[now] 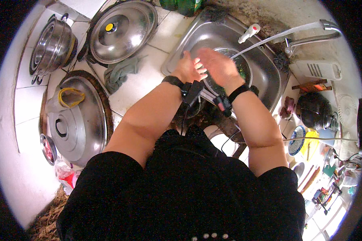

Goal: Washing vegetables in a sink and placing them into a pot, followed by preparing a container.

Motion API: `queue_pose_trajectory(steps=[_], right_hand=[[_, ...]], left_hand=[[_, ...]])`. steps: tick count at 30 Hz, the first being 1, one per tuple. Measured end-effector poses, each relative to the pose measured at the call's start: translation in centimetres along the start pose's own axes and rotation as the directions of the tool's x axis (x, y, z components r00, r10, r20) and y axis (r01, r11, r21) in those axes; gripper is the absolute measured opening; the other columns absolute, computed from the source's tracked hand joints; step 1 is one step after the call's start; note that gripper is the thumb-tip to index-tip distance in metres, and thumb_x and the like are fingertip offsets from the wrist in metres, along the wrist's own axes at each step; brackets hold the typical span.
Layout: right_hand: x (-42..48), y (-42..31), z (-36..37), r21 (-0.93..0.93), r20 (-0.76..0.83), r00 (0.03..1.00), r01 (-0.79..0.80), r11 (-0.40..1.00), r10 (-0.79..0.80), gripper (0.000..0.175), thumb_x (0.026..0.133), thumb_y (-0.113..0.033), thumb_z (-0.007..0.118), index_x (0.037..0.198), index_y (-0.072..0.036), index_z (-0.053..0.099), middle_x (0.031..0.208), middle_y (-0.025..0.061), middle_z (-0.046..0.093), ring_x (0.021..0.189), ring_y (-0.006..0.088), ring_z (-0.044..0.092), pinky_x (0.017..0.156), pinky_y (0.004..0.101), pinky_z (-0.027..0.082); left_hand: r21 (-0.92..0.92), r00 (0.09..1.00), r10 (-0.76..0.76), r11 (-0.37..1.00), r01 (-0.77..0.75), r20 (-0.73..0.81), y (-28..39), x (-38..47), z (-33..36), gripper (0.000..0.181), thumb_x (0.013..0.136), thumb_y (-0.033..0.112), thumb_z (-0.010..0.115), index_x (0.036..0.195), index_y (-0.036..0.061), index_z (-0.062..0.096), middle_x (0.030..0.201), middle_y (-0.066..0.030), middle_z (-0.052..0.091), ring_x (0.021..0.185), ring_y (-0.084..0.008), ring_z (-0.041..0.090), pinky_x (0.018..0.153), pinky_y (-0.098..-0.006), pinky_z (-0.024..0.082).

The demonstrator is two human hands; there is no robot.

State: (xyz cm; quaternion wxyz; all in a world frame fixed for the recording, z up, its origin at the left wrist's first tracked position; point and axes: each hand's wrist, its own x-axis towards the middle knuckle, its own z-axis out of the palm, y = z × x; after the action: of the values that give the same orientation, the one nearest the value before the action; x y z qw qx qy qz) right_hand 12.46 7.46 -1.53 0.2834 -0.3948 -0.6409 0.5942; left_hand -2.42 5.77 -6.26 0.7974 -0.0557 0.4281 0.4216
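Observation:
Over the near left part of a stainless steel sink (264, 70), both my hands are raised close together. My left hand (189, 68) shows half-curled fingers with the thumb apart and nothing visible in it. Beside it my right hand (221, 67) is blurred, its back towards me and its fingers hard to make out. Under the right hand stands a round metal basin (249, 64) in the sink, partly hidden, with some green leaves (242, 72) inside. A stream of water (277, 36) runs from the faucet (330, 27) into the basin.
A white bottle (249, 33) with a red-marked top stands at the sink's far rim. On the tiled counter left are a lidded wok (123, 33), a grey-green cloth (122, 73), stacked steel pots (52, 45) and a large lidded pan (90, 126). A dark pot (313, 110) stands right.

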Motion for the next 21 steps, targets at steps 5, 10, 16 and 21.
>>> queue_pose_trajectory(steps=[5, 10, 16, 21], right_hand=[[-0.6, -0.7, 4.7, 0.186, 0.112, 0.993, 0.027, 0.982, -0.048, 0.063, 0.093, -0.048, 0.046, 0.141, -0.010, 0.034, 0.141, 0.0086, 0.036, 0.132, 0.0211, 0.028, 0.109, 0.0334, 0.020], [1.4, -1.9, 4.7, -0.316, 0.115, 0.986, 0.149, 0.937, -0.118, 0.074, 0.088, -0.063, 0.035, 0.141, -0.011, 0.033, 0.140, 0.0161, 0.039, 0.134, 0.0320, 0.029, 0.109, 0.0414, 0.020], [2.2, -2.5, 5.3, -0.675, -0.059, 0.991, -0.129, 0.727, 0.121, 0.074, 0.085, -0.068, 0.031, 0.136, -0.014, 0.042, 0.141, 0.0083, 0.041, 0.133, 0.0313, 0.033, 0.106, 0.0567, 0.021], [-0.4, -0.1, 2.3, -0.606, -0.099, 0.978, -0.207, 0.768, 0.186, 0.063, 0.086, -0.053, 0.045, 0.131, -0.009, 0.046, 0.137, 0.0156, 0.044, 0.128, 0.0329, 0.039, 0.106, 0.0452, 0.028]], left_hand=[[-0.014, 0.960, 0.199, 0.980, -0.200, 0.196, -0.1, 1.6, -0.4, 0.072, 0.092, 0.061, 0.017, 0.124, -0.0002, 0.037, 0.129, -0.0214, 0.046, 0.123, -0.0424, 0.041, 0.104, -0.0551, 0.031], [-0.403, 0.885, 0.379, 0.879, -0.254, 0.271, 0.4, -1.6, 1.6, 0.054, 0.089, 0.061, 0.035, 0.086, 0.0075, 0.042, 0.077, -0.0085, 0.048, 0.076, -0.0284, 0.051, 0.076, -0.0423, 0.047], [-0.304, 0.897, 0.101, 0.952, 0.039, 0.431, 2.6, -6.1, 1.0, 0.087, 0.085, 0.072, 0.030, 0.139, 0.0047, 0.026, 0.125, -0.0172, 0.050, 0.113, -0.0373, 0.048, 0.096, -0.0523, 0.037], [0.272, 0.982, 0.185, 0.943, -0.191, 0.047, 6.4, -9.1, -1.4, 0.068, 0.086, 0.063, 0.045, 0.133, 0.0150, 0.043, 0.126, -0.0145, 0.052, 0.111, -0.0287, 0.051, 0.095, -0.0419, 0.037]])
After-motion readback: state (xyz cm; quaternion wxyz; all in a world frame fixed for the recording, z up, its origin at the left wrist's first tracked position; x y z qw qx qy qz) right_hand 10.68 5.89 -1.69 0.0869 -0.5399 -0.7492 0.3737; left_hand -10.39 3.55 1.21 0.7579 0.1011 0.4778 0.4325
